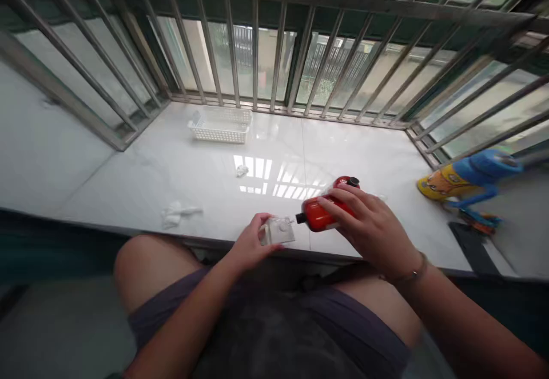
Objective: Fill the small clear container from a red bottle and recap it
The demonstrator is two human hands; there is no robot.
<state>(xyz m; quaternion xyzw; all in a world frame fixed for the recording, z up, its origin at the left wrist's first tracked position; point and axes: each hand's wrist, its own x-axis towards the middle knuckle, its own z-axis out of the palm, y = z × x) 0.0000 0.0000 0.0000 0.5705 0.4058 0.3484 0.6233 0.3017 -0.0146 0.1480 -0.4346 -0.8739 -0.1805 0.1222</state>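
White tiled ledge (180,162) behind window bars: the right hand (373,227) grips a red bottle (319,214) tipped sideways, its nozzle touching a small clear container (281,231) pinched in the left hand (249,247). Filling seems underway; next needs a gentle squeeze.

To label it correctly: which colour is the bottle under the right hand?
Red, with a black nozzle; the bottle shows in the head view.

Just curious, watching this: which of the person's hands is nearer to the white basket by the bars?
Left. The left hand is below the white basket; the right hand, gripping the red bottle, is farther right.
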